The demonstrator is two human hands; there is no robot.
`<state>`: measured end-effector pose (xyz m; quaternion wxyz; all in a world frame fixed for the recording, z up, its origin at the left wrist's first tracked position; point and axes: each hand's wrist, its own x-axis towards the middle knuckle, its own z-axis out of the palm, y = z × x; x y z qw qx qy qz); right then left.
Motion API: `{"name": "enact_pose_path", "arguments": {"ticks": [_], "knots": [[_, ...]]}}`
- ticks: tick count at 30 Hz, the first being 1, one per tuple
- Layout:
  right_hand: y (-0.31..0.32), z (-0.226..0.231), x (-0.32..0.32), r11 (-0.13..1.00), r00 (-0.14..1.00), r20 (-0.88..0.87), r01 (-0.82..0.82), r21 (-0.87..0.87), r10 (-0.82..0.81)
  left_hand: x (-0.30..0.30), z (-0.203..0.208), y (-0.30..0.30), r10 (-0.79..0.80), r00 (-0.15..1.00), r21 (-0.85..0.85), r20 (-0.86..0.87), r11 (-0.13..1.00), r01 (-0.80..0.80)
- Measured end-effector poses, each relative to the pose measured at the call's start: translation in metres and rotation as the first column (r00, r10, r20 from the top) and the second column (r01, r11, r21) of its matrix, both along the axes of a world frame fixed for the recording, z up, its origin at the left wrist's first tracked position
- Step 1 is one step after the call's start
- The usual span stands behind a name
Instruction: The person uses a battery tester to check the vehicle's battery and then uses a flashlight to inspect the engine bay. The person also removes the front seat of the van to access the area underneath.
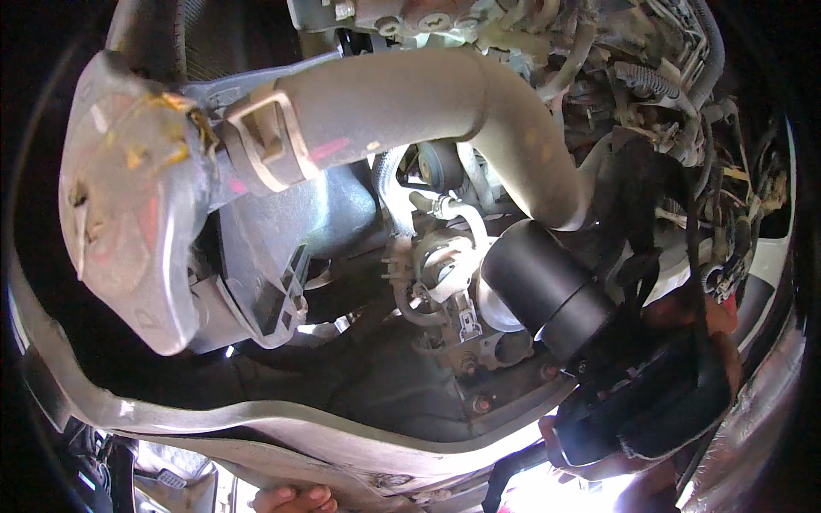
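Observation:
At the right, my right hand [723, 342] is wrapped round a black cylindrical device [547, 286] with a dark strap; much of the hand is hidden behind it. Its blunt round end points up and left, beside a metal part with hose fittings [449, 261]. I cannot make out what kind of device it is. Of my left hand [295, 499], only curled fingertips show at the lower edge, just below the pale body rim [282, 419]. Whatever those fingers hold, if anything, is out of sight.
A thick grey intake pipe [393, 98] arches over the engine bay from a dusty grey housing [128, 205], joined by a clamp [272, 141]. Hoses and wiring [654, 81] crowd the upper right. Bolts [481, 402] sit on a bracket low in the middle.

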<state>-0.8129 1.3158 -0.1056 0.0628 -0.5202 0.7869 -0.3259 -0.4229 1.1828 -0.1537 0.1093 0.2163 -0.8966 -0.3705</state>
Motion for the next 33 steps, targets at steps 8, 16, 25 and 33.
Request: {"name": "enact_pose_path", "arguments": {"ticks": [8, 16, 25, 33], "knots": [[0.004, 0.013, -0.01, 0.997, 0.995, -0.065, 0.071, 0.011, -0.07, -0.001, -0.002, 0.003, 0.017, 1.0, 0.038, -0.008, 0.999, -0.016], [-0.013, 0.007, -0.002, 0.999, 0.999, -0.037, 0.029, 0.035, -0.028, -0.006, -0.002, 0.001, 0.04, 0.999, 0.076, -0.004, 0.996, -0.039], [-0.022, -0.001, 0.006, 0.998, 0.999, -0.013, -0.03, 0.062, 0.031, -0.01, -0.005, -0.002, 0.063, 0.996, 0.039, -0.058, 0.997, -0.061], [-0.025, -0.001, 0.004, 0.996, 0.998, -0.02, -0.059, 0.065, 0.061, 0.0, -0.005, -0.002, 0.017, 1.0, 0.051, -0.02, 0.999, -0.016]]}}
